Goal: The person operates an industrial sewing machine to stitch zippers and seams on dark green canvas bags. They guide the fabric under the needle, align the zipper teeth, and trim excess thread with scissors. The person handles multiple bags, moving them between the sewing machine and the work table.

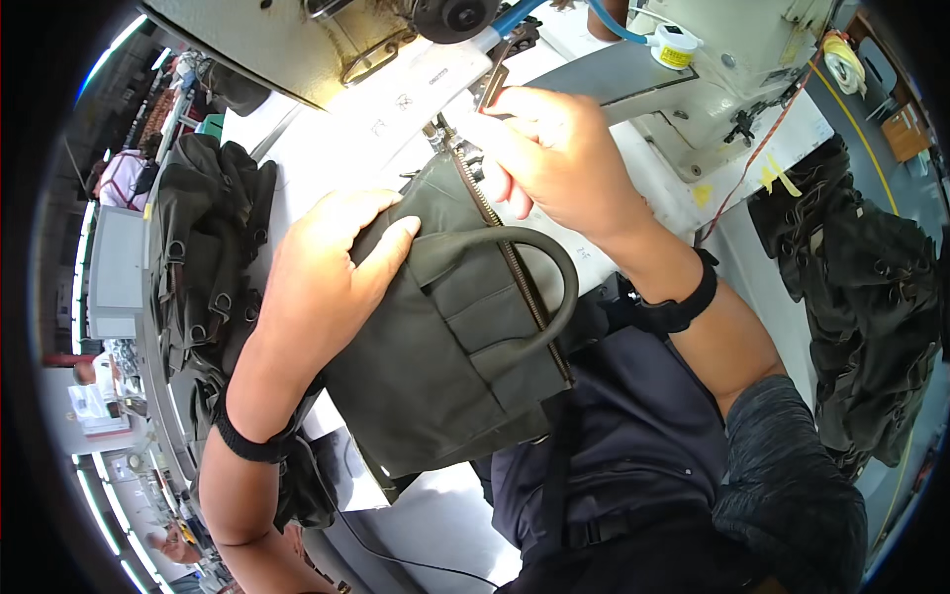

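A dark olive fabric bag (396, 386) with a rolled carry handle (566, 287) and a metal-toothed zipper (515, 259) lies tilted over the table's front edge, toward my lap. My left hand (332, 262) grips the bag's upper left side, thumb on top and some fingertips hidden by the fabric. Above the zipper's far end, my right hand (554, 148) is closed around a slim metal tool (493, 89), perhaps thread snips or tweezers; its lower part is hidden by the fingers. The bag's far end reaches the metal presser foot (435, 129) of a sewing machine (257, 40).
More dark olive bags are heaped at the left (208, 238) and hang at the right (861, 287). A white bottle with a yellow label (675, 46) stands at the back, by a blue hose (609, 22). A red cord (762, 148) crosses the white tabletop (807, 119).
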### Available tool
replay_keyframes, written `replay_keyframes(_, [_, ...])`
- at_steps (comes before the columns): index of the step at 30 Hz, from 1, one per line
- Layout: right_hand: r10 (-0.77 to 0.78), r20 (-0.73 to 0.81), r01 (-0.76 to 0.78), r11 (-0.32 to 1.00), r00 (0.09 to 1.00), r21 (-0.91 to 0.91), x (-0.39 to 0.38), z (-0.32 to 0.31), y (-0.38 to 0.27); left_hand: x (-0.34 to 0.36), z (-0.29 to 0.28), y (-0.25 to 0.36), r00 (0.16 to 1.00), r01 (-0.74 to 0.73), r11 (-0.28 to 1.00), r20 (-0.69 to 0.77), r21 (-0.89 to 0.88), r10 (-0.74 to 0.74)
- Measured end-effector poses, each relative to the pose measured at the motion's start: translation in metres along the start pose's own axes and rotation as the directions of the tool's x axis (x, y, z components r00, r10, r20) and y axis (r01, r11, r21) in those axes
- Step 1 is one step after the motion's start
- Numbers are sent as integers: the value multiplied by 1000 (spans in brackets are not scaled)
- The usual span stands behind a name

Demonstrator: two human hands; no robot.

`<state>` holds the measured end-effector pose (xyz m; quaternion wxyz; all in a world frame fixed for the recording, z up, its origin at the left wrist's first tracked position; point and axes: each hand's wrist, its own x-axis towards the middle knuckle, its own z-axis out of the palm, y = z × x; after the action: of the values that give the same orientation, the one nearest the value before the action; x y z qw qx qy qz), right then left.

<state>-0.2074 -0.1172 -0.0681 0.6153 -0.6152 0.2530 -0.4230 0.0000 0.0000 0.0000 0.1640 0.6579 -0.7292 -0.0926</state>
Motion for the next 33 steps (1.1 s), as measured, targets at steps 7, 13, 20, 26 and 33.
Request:
replay_keyframes(7, [-149, -173, 160, 986, 974, 48, -36, -10, 38, 5, 7, 2, 995, 88, 987, 59, -135, -81])
replay_keyframes(13, [292, 310, -418, 750, 905, 512, -72, -12, 55, 28, 13, -38, 985, -87, 962, 121, -259, 122])
replay_keyframes(20, [56, 158, -133, 834, 986, 535, -56, 17, 55, 33, 28, -53, 990, -58, 965, 109, -255, 89])
replay_keyframes(26, [188, 82, -205, 861, 979, 465, -41, 28, 46, 31, 31, -56, 989, -27, 899, 120, -437, 87])
replay_keyframes(33, [26, -86, 7, 933, 996, 360, -41, 34, 48, 27, 32, -20, 980, 197, 905, 88, -378, -176])
